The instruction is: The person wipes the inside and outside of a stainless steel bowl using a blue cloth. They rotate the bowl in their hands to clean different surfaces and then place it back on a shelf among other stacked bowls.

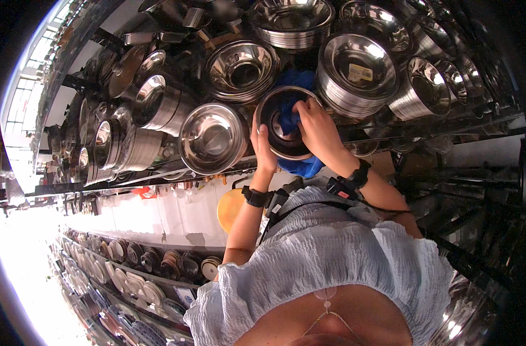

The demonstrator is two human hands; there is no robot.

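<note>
A round stainless steel bowl (289, 145) is tilted so that its inside faces me. At its left rim my left hand (264, 147) grips the wall, thumb on the near side. Inside the bowl, my right hand (318, 125) pinches a bunched blue cloth (289, 117) against the inner wall. More blue fabric (301, 166) shows below the bowl and also behind it; whether it is all one piece I cannot tell. The bowl hides the fingers of my left hand and its own base.
Close on the left stands a shiny steel basin (213, 138), with a stack of basins (243, 73) behind it. A tall basin stack (358, 78) bearing a label is at the right. The shelf's front edge (159, 173) runs below; a yellow round stool (231, 209) stands lower down.
</note>
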